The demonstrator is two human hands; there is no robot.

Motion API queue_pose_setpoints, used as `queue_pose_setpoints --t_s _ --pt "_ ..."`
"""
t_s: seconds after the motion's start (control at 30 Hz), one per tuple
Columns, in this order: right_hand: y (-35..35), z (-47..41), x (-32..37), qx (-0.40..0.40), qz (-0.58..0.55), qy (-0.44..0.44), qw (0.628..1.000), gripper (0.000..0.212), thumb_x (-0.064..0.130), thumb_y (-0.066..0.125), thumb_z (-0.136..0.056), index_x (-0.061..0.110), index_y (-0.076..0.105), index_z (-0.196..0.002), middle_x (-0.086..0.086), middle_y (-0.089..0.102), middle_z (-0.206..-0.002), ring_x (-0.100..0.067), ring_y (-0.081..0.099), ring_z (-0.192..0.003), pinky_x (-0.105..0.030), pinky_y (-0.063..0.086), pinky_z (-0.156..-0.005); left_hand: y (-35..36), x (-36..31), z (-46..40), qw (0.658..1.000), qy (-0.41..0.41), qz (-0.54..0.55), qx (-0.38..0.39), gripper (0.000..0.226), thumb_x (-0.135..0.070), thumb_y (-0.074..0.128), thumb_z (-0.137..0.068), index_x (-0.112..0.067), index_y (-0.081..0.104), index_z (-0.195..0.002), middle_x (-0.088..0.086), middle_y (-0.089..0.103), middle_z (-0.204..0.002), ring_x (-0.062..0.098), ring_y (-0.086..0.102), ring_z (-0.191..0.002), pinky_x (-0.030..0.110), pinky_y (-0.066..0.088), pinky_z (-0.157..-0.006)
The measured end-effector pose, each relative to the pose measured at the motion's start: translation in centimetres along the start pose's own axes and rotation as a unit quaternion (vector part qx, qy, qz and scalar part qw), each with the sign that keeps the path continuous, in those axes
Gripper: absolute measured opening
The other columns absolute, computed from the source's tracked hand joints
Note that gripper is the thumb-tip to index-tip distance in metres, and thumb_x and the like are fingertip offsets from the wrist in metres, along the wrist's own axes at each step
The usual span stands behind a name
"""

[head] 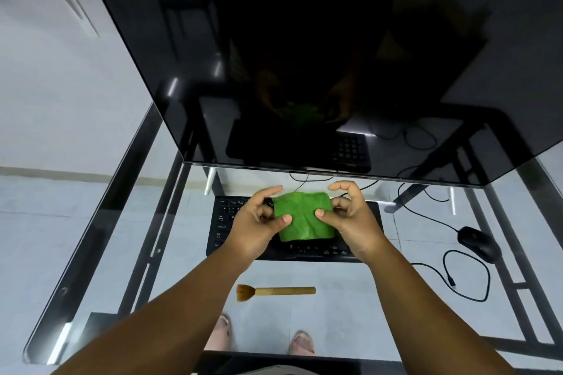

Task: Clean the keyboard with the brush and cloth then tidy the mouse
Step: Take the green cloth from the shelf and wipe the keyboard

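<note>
A: How is the light?

B: Even and soft, fairly bright on the pale floor. The glass counter point(122, 222) throws small white glints along its rim.

A: And the dark monitor point(304, 55)?

B: Glossy, mirroring the hands dimly.

A: Sharpness?

B: Centre is crisp; straight edges bow outward toward the corners, and the forearms near the bottom look soft.

Bare glass worktop point(350, 289) left of keyboard point(222, 231), open for passage. Near edge blocked only by brush point(275, 291) lying crosswise, well apart from keyboard. Right side cluttered: mouse point(476, 243) with looped cable point(466, 277) trailing toward near edge. Far side closed off by monitor point(304, 55) overhanging keyboard's back row; low clearance there
</note>
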State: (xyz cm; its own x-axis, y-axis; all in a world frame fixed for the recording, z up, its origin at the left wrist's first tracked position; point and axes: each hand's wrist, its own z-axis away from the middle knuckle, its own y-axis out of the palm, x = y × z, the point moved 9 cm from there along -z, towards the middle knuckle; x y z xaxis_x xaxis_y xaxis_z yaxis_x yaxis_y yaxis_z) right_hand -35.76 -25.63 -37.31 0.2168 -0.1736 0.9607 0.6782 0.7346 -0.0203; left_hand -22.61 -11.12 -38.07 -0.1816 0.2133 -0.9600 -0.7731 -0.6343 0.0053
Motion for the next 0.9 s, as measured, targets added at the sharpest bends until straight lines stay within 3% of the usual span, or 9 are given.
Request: queue_pose_setpoints --t_s 0.1,0.2,0.3,0.37,0.47,0.6,0.77,0.83,0.9 --pt "0.7 0.0 -0.1 0.047 0.101 -0.002 0.994 0.047 0.000 0.073 -0.082 0.028 0.062 -0.117 -0.019 0.064 -0.100 -0.032 0.067 -0.096 -0.036 0.058 -0.084 -0.5 0.8 -0.1 0.995 -0.044 -0.081 0.037 0.052 -0.003 0.076 -0.078 -0.019 0.061 -0.125 0.014 0.058 -0.081 0.020 0.064 -0.081 0.028 0.056 -0.083" --pt "1.2 0.1 -1.0 0.109 0.176 0.040 0.978 0.039 0.002 0.076 -0.080 0.028 0.066 -0.108 -0.017 0.066 -0.106 -0.033 0.066 -0.101 -0.042 0.056 -0.090 -0.7 1.7 -0.2 0.975 -0.098 -0.179 0.084 0.052 -0.005 0.081 -0.073 -0.013 0.063 -0.121 0.022 0.065 -0.095 0.016 0.063 -0.077 0.035 0.057 -0.084" --pt "1.8 0.0 -1.9 0.146 0.266 0.064 0.951 0.020 0.013 0.076 -0.082 0.027 0.069 -0.095 -0.007 0.071 -0.094 -0.020 0.068 -0.087 -0.039 0.057 -0.083 -0.7 2.2 -0.2 0.944 -0.141 -0.274 0.115 0.030 -0.011 0.080 -0.076 -0.010 0.069 -0.105 0.003 0.066 -0.075 0.012 0.064 -0.071 0.028 0.056 -0.077" --pt "2.2 -0.2 -2.2 0.144 0.320 0.081 0.933 0.004 0.023 0.072 -0.087 0.022 0.070 -0.089 0.001 0.069 -0.083 -0.012 0.065 -0.077 -0.029 0.054 -0.070 -0.8 2.5 -0.4 0.922 -0.152 -0.335 0.122 0.021 -0.020 0.077 -0.080 -0.011 0.071 -0.098 0.004 0.071 -0.083 0.016 0.068 -0.081 0.030 0.056 -0.082" --pt "2.6 -1.0 -3.1 0.128 0.399 0.089 0.904 0.017 0.034 0.064 -0.092 0.017 0.067 -0.091 0.001 0.061 -0.091 -0.014 0.059 -0.083 -0.026 0.044 -0.069 -1.4 2.7 -1.2 0.893 -0.132 -0.416 0.107 0.023 -0.033 0.071 -0.084 -0.013 0.071 -0.097 0.000 0.066 -0.084 0.014 0.062 -0.084 0.026 0.051 -0.076" --pt "3.0 -2.4 -4.0 0.073 0.449 0.078 0.887 0.027 0.040 0.061 -0.092 0.017 0.064 -0.105 -0.002 0.049 -0.110 -0.021 0.052 -0.108 -0.030 0.042 -0.089 -2.7 3.4 -1.9 0.893 -0.098 -0.437 0.044 0.032 -0.044 0.068 -0.085 -0.018 0.066 -0.102 -0.003 0.059 -0.094 0.015 0.059 -0.090 0.030 0.050 -0.080" --pt "4.1 -2.5 -2.2 0.011 0.513 -0.049 0.857 0.039 0.039 0.065 -0.087 0.029 0.057 -0.124 0.007 0.048 -0.117 -0.018 0.045 -0.118 -0.039 0.041 -0.100 -4.3 3.7 -2.1 0.887 -0.013 -0.461 -0.036 0.036 -0.046 0.061 -0.087 -0.022 0.064 -0.113 0.001 0.052 -0.112 0.020 0.055 -0.103 0.034 0.048 -0.089" --pt "5.6 -1.8 -1.5 0.064 0.502 -0.116 0.855 0.054 0.049 0.064 -0.084 0.042 0.046 -0.135 0.013 0.045 -0.132 -0.013 0.039 -0.126 -0.041 0.033 -0.106 -5.2 3.2 -1.7 0.879 0.026 -0.470 -0.071 0.034 -0.035 0.054 -0.093 -0.021 0.058 -0.124 0.003 0.052 -0.119 0.024 0.051 -0.111 0.036 0.044 -0.093" --pt "7.4 -1.1 -2.4 0.155 0.518 -0.126 0.832 0.073 0.066 0.061 -0.077 0.052 0.033 -0.142 0.018 0.034 -0.148 -0.011 0.029 -0.134 -0.043 0.025 -0.110 -6.5 2.9 -1.2 0.864 0.049 -0.492 -0.097 0.038 -0.027 0.048 -0.095 -0.021 0.049 -0.133 0.001 0.051 -0.129 0.024 0.048 -0.117 0.038 0.039 -0.094"
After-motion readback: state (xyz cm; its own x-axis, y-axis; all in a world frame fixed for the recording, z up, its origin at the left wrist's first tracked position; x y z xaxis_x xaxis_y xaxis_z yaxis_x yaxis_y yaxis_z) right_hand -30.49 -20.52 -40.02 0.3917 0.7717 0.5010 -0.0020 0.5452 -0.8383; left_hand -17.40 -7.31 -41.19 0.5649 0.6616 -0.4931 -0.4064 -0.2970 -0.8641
